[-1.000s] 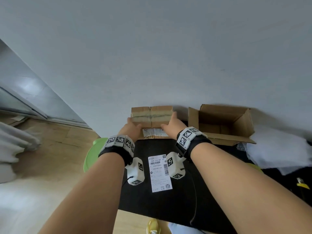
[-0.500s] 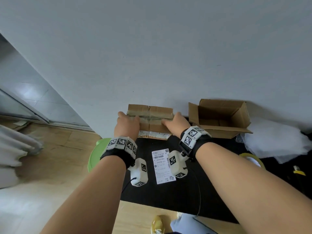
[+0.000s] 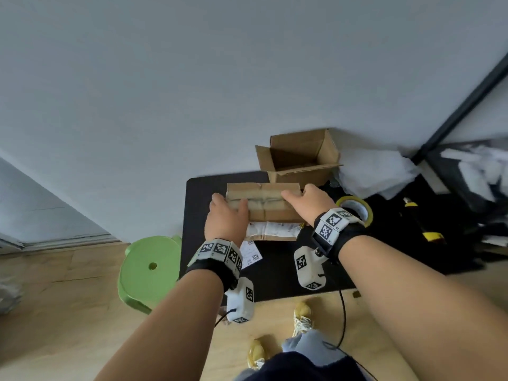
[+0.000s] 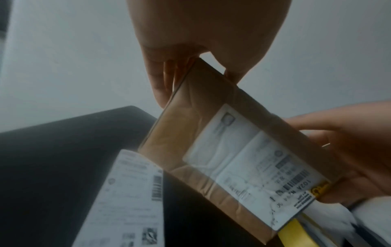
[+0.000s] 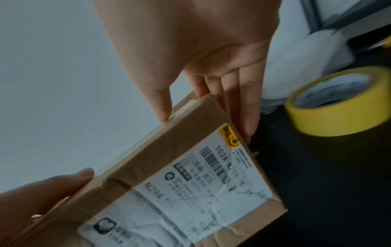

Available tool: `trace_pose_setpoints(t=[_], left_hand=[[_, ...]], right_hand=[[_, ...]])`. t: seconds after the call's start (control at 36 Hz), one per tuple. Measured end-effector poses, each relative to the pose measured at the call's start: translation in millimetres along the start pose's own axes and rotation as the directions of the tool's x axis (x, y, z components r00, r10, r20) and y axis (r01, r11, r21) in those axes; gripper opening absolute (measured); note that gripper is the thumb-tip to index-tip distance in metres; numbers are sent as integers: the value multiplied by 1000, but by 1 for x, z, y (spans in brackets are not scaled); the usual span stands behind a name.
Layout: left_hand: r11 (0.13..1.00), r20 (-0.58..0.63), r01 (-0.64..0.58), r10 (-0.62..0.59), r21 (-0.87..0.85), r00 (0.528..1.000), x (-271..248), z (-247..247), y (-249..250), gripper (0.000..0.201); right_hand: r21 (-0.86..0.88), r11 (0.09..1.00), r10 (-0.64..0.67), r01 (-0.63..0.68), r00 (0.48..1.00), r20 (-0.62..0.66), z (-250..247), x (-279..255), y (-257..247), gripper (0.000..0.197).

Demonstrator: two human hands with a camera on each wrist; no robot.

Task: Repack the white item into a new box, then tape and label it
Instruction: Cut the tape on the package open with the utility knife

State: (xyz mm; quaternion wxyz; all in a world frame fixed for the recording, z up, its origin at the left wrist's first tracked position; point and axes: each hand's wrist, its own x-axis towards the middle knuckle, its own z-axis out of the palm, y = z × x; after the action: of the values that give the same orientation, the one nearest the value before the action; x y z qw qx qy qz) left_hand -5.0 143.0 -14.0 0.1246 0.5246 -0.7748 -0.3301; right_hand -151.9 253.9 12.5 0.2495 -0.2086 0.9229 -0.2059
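Note:
A taped cardboard box point(image 3: 270, 206) with an old white label point(image 5: 190, 182) on its near face is held between both hands above the black table point(image 3: 200, 193). My left hand point(image 3: 225, 218) grips its left end, thumb on top point(image 4: 232, 71) and fingers behind. My right hand point(image 3: 308, 202) grips the right end, thumb on the taped top edge and fingers point(image 5: 249, 117) down the side. A loose white shipping label point(image 4: 127, 200) lies on the table under my left wrist. An open empty cardboard box point(image 3: 299, 158) stands behind. The white item is not visible.
A yellow tape roll point(image 3: 356, 209) lies right of the held box. White packing material point(image 3: 376, 171) is piled at the back right, with a yellow-handled tool point(image 3: 417, 218) on dark clutter. A green stool point(image 3: 149, 268) stands left of the table. The wall is close behind.
The camera has tilted down and left. Both hands have brought the taped box nearer and rightward, in front of the open box; the grip is unchanged.

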Motion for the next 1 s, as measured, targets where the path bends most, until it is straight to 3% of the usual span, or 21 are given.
trace_pose_setpoints(t=[0.22, 0.33, 0.44, 0.53, 0.64, 0.81, 1.0], left_hand=[[994, 290, -109, 100, 17, 952, -22, 46, 36, 31], [992, 372, -106, 75, 64, 925, -29, 71, 42, 31], [995, 347, -59, 27, 82, 938, -32, 88, 51, 36], [982, 257, -62, 13, 181, 966, -34, 100, 63, 56], [924, 95, -203, 182, 323, 979, -55, 121, 93, 65], [843, 213, -408, 352, 350, 911, -88, 167, 144, 60], [739, 318, -546, 448, 395, 835, -113, 219, 185, 62]], right_hand=[[113, 982, 155, -149, 987, -50, -23, -8, 66, 62], [128, 977, 172, -172, 985, 16, -24, 0, 98, 53], [118, 985, 119, -129, 989, 87, -27, 8, 122, 28], [88, 993, 74, -84, 991, 111, -35, 11, 133, 27], [57, 997, 55, -59, 996, 72, -51, 22, 155, 23], [66, 994, 93, -89, 994, -63, -79, 34, 213, 18], [-20, 988, 149, -154, 978, -144, -105, 60, 279, 38]])
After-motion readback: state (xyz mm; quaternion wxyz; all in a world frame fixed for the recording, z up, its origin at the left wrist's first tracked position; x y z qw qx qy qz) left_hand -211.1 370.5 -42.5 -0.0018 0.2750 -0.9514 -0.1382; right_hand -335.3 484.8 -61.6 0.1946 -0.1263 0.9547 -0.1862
